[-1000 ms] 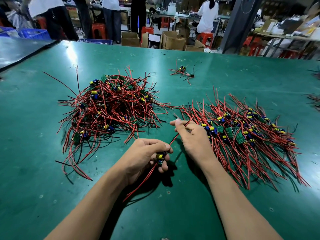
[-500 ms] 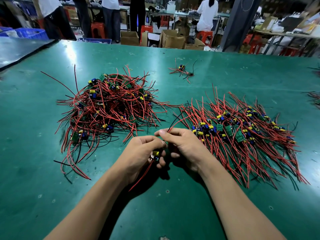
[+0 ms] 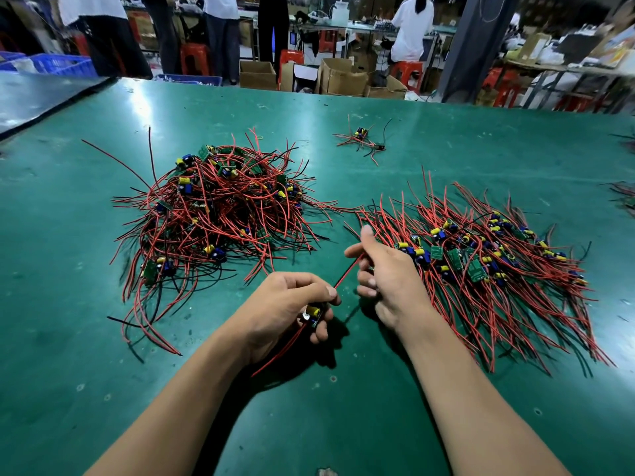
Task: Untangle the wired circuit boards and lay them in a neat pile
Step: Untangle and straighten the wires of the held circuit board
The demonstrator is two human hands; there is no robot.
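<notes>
A tangled heap of small circuit boards with red and black wires [image 3: 220,214] lies on the left of the green table. A flatter, combed-out pile of the same boards [image 3: 481,266] lies on the right. My left hand [image 3: 285,307] grips one small board with a yellow capacitor [image 3: 312,312]; a red wire hangs from it toward me. My right hand [image 3: 385,269], just left of the neat pile, pinches that board's red wire [image 3: 347,274], which stretches taut between my hands.
A few stray wired boards [image 3: 360,139] lie at the far middle of the green table [image 3: 309,424]. More wires show at the right edge [image 3: 625,197]. Beyond the table stand people, cardboard boxes [image 3: 340,77], red stools and blue crates.
My right hand, which sat close against my left half a second ago, has slid up and to the right along the red wire, pulling it straight. My left hand still holds the board.
</notes>
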